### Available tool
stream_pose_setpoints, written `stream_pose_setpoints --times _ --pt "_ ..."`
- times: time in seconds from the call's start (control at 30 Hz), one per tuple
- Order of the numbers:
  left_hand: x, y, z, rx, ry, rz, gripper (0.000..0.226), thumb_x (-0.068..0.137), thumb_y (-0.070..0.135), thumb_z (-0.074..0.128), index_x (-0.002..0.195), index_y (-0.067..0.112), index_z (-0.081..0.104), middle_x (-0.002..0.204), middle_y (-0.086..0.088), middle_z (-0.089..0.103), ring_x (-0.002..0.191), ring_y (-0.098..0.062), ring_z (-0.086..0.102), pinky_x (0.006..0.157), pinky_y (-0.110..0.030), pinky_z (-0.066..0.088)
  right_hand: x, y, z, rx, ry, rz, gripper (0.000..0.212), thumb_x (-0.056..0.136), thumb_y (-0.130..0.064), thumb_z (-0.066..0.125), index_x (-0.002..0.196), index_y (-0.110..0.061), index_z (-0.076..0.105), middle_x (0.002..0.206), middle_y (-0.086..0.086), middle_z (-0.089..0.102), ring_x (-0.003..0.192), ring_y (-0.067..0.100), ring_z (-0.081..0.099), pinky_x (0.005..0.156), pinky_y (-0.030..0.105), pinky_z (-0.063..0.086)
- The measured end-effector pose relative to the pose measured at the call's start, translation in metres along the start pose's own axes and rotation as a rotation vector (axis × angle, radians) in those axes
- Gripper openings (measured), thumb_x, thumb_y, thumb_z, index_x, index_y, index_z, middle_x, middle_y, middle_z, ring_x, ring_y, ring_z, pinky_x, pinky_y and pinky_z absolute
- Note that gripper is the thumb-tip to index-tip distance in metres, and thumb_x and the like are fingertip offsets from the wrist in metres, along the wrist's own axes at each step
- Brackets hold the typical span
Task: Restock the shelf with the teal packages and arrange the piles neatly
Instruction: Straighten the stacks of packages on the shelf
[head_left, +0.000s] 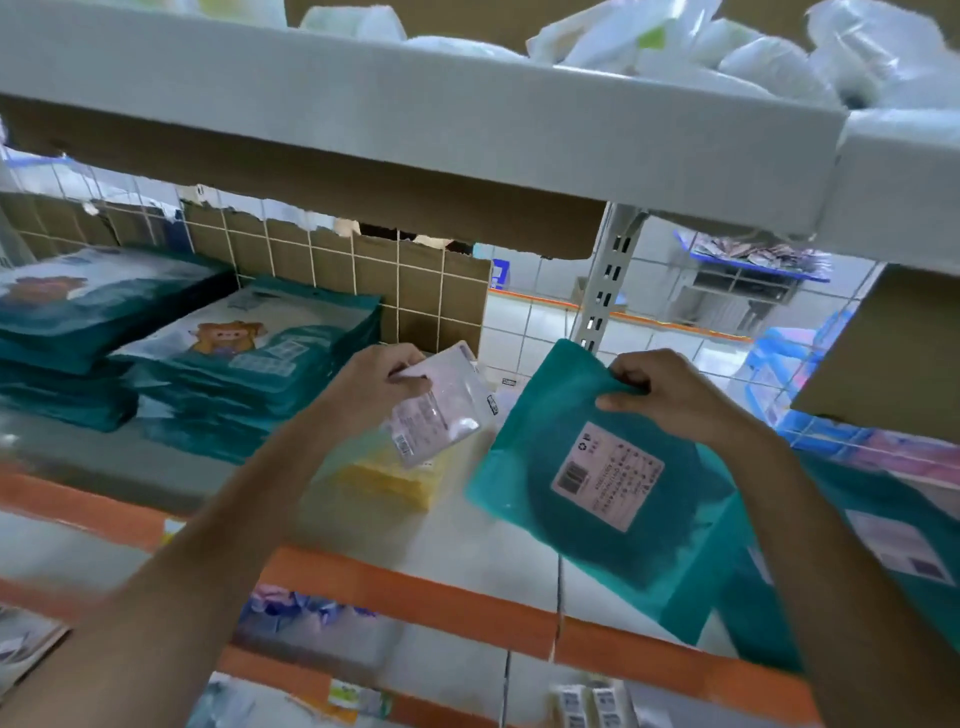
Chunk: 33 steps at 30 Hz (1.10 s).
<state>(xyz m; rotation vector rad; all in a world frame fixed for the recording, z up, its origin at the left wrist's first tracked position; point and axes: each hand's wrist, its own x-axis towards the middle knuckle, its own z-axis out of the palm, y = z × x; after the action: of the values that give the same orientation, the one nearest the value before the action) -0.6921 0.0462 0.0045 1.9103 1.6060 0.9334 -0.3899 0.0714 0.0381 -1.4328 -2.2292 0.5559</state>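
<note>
My right hand (670, 397) pinches the top edge of a teal package (592, 483), held tilted above the shelf with its white label side facing me. My left hand (376, 387) grips a small clear-and-white packet (441, 410) over a yellow packet (395, 480) lying on the shelf. Two piles of teal packages with a bear picture stand at the left: one pile (249, 364) near the middle, another pile (88, 327) further left. More teal packages (883, 540) lie at the right, partly hidden by my right arm.
The grey shelf board (467, 540) has an orange front edge (415, 592). An upper shelf (415, 114) with white bags hangs close overhead. A wire grid backed with cardboard (363, 280) closes the rear. A lower shelf holds mixed goods.
</note>
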Motion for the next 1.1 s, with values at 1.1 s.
stream_pose_setpoints --times 1.1 --pt "0.074 0.004 0.073 -0.082 -0.273 0.008 0.046 0.09 0.019 0.06 0.133 0.014 0.048 0.139 -0.007 0.046 0.121 -0.02 0.047 0.081 -0.021 0.035 -0.081 -0.042 0.0 -0.148 0.23 0.337 0.018 0.084 -0.025 0.068 0.077 -0.01 0.061 0.069 0.006 0.06 0.062 0.015 0.052 0.063 0.031 0.038"
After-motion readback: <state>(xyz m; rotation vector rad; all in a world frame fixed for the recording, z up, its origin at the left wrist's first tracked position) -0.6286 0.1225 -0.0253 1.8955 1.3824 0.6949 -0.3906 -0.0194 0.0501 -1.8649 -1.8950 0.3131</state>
